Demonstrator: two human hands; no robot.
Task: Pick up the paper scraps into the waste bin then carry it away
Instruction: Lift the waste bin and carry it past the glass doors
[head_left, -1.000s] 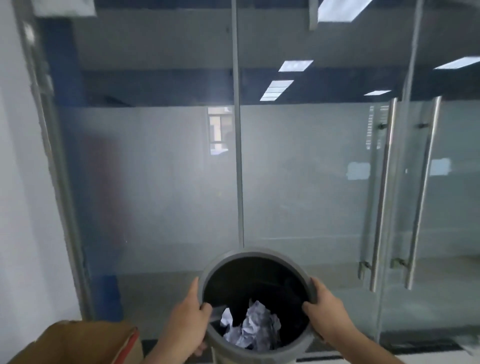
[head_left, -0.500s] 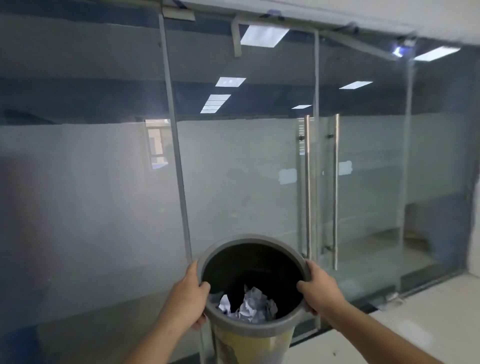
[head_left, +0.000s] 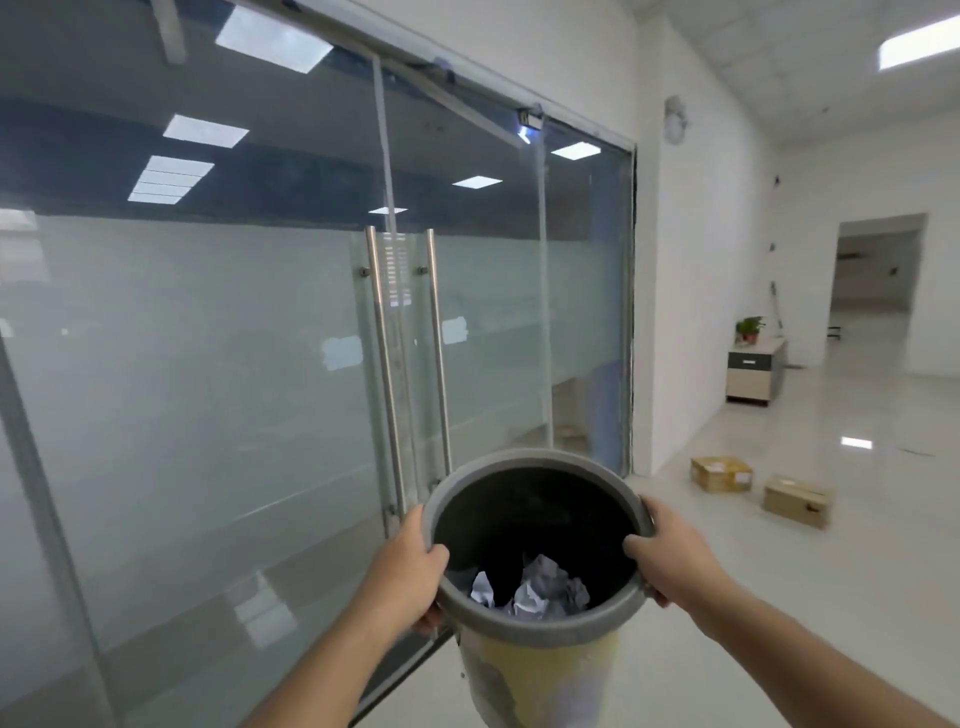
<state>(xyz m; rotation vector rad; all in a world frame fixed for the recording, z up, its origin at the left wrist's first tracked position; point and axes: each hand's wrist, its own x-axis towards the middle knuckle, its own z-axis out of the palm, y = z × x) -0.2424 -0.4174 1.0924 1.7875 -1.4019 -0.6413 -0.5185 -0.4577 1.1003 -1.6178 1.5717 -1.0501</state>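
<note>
Paper scraps (head_left: 540, 584) are all sitting crumpled at the bottom of the waste bin (head_left: 540, 631), so the pickup half looks done to me. The bin is up off the floor, held out in front at about waist height. Left hand (head_left: 410, 569) is wrapped tight on the grey rim with the thumb hooked over the inside edge, and the right hand (head_left: 670, 556) is clamped on the opposite side the same way (so neither one is free for anything else).

What's changed: a second ago the view was square-on to the frosted glass wall (head_left: 208, 389), and now it's swung round to the right. The glass doors (head_left: 410, 364) have slid off to the left and an open hallway with a shiny floor (head_left: 831, 571) shows up. My read is the carry-away has started and the person is turning toward that hallway. Two cardboard boxes (head_left: 758, 486) sit on the floor ahead, worth steering around.
</note>
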